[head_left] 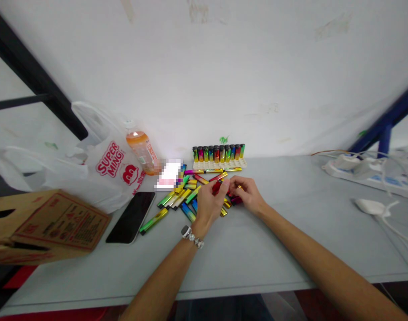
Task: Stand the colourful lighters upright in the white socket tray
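My left hand (210,200), with a bracelet at its wrist, is closed around a shiny red lighter (217,187); only part of it shows between the fingers. Close beside it, my right hand (246,191) has its fingers curled in a pinch, and whatever they hold is too small to make out. A dark red piece (236,200) shows just under the right fingers. Around and beyond my left hand lie loose metallic lighters (153,221) in green, gold, blue and red. Behind both hands, several lighters (216,154) stand upright in a row in a white slotted tray (220,165).
To the left are a black phone (131,218), a cardboard box (57,223), a white plastic bag (107,178) and an orange drink bottle (143,149). A blurred white item (169,174) lies near the bottle. A power strip (367,174) and white charger (373,206) with cables lie right.
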`<state>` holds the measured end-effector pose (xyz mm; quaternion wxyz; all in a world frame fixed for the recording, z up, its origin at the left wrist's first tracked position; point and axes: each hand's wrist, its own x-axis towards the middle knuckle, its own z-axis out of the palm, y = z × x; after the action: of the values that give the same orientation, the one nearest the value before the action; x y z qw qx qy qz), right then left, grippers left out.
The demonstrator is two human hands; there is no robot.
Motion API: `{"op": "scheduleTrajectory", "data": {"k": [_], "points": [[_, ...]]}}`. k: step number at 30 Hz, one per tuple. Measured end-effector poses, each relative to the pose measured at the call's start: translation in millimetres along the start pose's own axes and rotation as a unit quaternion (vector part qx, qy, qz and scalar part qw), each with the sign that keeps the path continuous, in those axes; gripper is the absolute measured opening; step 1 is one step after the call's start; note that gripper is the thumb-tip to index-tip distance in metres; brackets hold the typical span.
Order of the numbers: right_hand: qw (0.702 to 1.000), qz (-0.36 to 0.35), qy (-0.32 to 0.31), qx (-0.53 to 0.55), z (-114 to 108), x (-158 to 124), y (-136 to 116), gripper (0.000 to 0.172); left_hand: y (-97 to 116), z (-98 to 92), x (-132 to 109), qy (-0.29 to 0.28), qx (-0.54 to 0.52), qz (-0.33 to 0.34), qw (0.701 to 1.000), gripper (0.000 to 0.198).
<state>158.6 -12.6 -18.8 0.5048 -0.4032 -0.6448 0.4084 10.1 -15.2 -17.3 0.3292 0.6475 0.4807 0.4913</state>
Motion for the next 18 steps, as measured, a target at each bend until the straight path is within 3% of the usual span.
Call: {"op": "scheduleTrajectory", "data": {"k": [10, 18], "points": [[1.0, 0.008, -0.012, 0.006, 0.7, 0.3, 3.9, 0.019, -3.7, 3.9, 5.0, 0.02, 0.068, -0.037, 0.997, 0.031], [1.0, 0.005, -0.001, 0.011, 3.1, -2.3, -0.5, 0.015, 0.4, 1.6, 1.5, 0.005, 0.069, -0.027, 0.997, 0.037]]}}
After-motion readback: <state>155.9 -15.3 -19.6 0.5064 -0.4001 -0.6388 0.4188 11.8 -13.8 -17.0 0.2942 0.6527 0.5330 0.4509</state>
